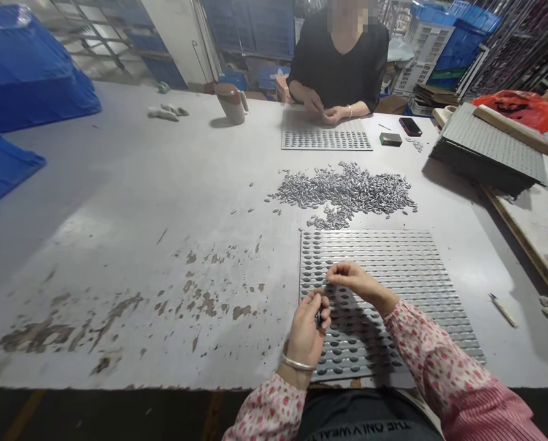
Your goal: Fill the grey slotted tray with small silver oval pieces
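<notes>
A large grey slotted board (407, 288) lies before me, with dark leaf-shaped pieces (342, 344) set in its left columns. Over its left edge, my left hand (309, 324) is curled around a few small dark pieces. My right hand (354, 280) is just above and right of it, over the filled columns, thumb and forefinger pinched together; anything between the fingertips is too small to name. Beyond the board's far edge spreads a loose pile of small silvery pieces (347, 190).
Across the table (117, 202) sits a person in black (342, 67), both hands over a similar board (327, 139). A mug (231, 103), blue-covered bins (30, 67), a phone (411, 127), stacked boards (490, 147) and a small tool (504, 310) surround the work area.
</notes>
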Demonstrator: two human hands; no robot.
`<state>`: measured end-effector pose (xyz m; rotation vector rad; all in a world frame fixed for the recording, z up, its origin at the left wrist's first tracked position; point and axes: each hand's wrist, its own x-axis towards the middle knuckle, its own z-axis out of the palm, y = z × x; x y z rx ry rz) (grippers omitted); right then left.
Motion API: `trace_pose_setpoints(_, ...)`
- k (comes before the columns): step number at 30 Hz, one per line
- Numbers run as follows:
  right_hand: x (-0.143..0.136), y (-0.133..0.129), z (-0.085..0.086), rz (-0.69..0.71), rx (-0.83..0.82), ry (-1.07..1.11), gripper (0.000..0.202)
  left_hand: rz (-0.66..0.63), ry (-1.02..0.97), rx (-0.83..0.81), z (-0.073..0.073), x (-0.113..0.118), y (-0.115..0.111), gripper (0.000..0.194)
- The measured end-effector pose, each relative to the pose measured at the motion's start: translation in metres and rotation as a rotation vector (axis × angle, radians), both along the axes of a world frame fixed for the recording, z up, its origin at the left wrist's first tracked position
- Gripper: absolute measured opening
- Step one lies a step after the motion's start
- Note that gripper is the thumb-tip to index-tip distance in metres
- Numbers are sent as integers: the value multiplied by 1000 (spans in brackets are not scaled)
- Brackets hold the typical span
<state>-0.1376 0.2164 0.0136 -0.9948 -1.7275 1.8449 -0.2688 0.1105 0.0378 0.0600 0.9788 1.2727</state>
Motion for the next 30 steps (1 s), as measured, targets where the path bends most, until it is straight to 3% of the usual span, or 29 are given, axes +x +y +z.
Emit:
trace_pose_setpoints(3, -2, 20, -15, -317, 172, -178, 28, 41, -32, -124, 0, -2, 1, 19)
trace_pose_setpoints(5, -4, 31, -24, -419, 299, -341, 24, 13, -57, -169, 2, -3, 1, 20)
trace_pose_setpoints(9, -11, 38, -31, -412, 563, -626, 16, -18, -94, -180, 5, -2, -2, 17)
trace_pose_setpoints(16, -17, 27, -28, -422, 695, -803, 15, -36, -109, -130, 2, -1, -5, 8)
trace_pose_setpoints(21, -19, 32, -24, -451, 657, -830, 10, 2, -93, -92, -2, 1, -4, 14)
trace_pose_setpoints(24, -18, 31, -20, -446, 561, -706, 9, 42, -73, -106, -5, 1, -1, 16)
trace_pose_setpoints(26, -15, 24, -15, -359, 438, -496, 14, 70, -69, -117, -7, 1, 2, 17)
trace_pose_setpoints(30, -7, 1, -3, -32, 174, -60, 30, 110, -109, -106, -11, 2, 11, 18)
